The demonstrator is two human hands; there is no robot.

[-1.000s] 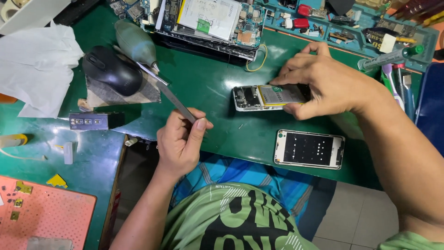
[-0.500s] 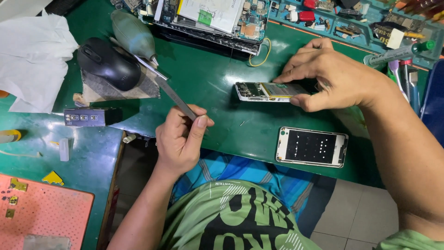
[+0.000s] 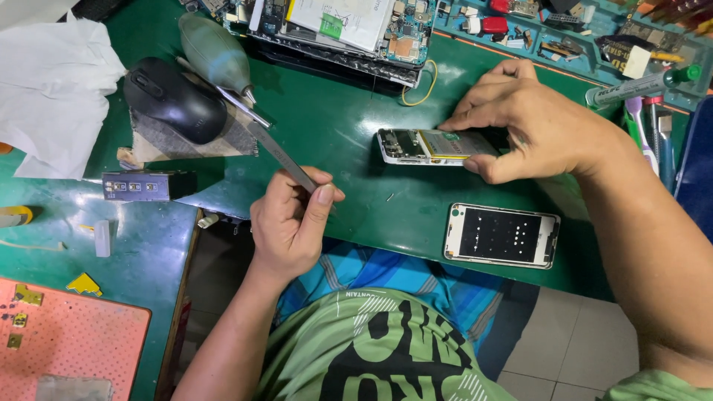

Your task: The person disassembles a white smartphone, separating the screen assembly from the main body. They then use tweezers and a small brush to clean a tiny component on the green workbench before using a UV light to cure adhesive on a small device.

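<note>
Tweezers point(image 3: 282, 154), long and metallic, are gripped in the left hand point(image 3: 293, 223) at the centre of the frame, the fingers clenched around their lower end and the tips pointing toward the upper left. An opened phone body point(image 3: 434, 145), its innards and battery exposed, is pinned flat on the green surface point(image 3: 349, 126) right of centre by the right hand point(image 3: 531, 122), whose fingertips press on its top edge and whose thumb is set against its lower right corner. Just below it, apart from both hands, a detached white-framed screen panel point(image 3: 501, 236) is laid face up near the surface's edge. A black mouse point(image 3: 174, 100) is seen on a cloth at the upper left, with a green rubber air blower point(image 3: 215, 53) just beside it. A larger opened device point(image 3: 345, 30) is placed along the top edge. What is probably a small dark component block point(image 3: 137, 186) is seen at the left.
</note>
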